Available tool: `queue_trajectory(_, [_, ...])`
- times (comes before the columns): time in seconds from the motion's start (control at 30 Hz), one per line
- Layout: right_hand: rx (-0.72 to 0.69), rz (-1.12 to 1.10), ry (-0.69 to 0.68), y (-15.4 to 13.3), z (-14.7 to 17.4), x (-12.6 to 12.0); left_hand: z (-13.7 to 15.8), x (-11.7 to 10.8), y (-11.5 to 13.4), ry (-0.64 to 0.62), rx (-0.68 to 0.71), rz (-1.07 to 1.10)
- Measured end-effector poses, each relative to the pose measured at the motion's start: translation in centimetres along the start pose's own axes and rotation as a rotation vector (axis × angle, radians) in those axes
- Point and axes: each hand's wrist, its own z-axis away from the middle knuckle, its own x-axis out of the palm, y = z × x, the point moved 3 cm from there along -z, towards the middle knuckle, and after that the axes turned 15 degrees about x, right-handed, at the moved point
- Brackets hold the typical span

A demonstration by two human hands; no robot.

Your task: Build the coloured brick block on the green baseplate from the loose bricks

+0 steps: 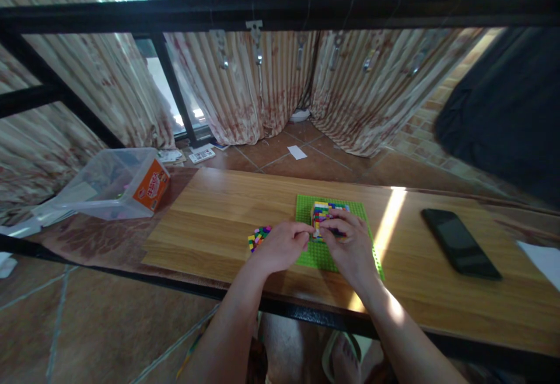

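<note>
A structure of small multicoloured building bricks (321,209) stands on a green studded baseplate (319,261). My right hand (352,247) is over its right side and front, fingers bent and closed around it, hiding much of it. From the left, my left hand (284,247) reaches the structure's front left corner. Its index finger stretches to that corner, and the other fingers are curled; whether a small brick is between them cannot be made out. Beside the left hand lies a pile of loose coloured bricks (258,237), partly covered by that hand.
A black phone (459,244) lies on the wooden board (210,215) at right, near white paper (542,261). A clear plastic bin (109,188) with an orange label stands at left. A black metal bar (280,10) with hanging clips crosses in front of the curtains (245,92).
</note>
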Motion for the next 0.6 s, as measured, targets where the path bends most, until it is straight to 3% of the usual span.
queue_trajectory(0.6, [0.061,-0.032,-0.039,0.4,-0.4,0.2,-0.1,0.2,1.3,-0.016,0.054,-0.083])
